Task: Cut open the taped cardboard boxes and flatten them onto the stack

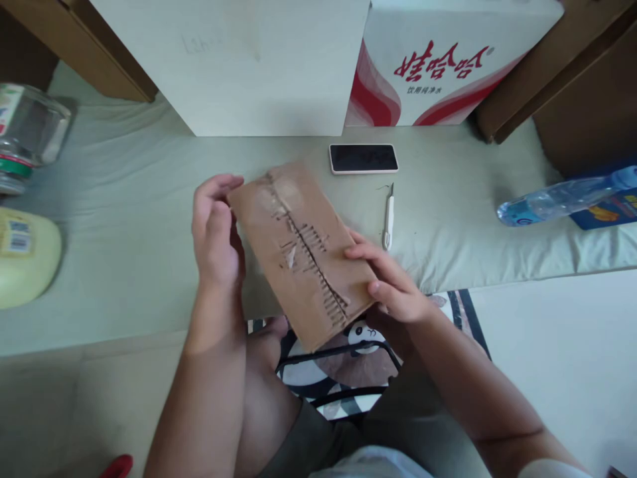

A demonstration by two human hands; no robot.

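Note:
A small brown cardboard box is held at a slant above the front edge of the covered surface. Along its middle seam run many short dark cut marks, with scuffed, torn patches near them. My left hand grips the box's far left corner, fingertips curled over the edge. On the near right side my right hand is closed on the box, its fingers lying over the top face. Beyond the right hand lies a white craft knife, blade pointing away. A dark-screened phone rests behind the knife.
A plain white box and a white-and-red water carton stand at the back. To the right lies a plastic bottle against a blue packet. A clear jar and a yellowish container sit at left.

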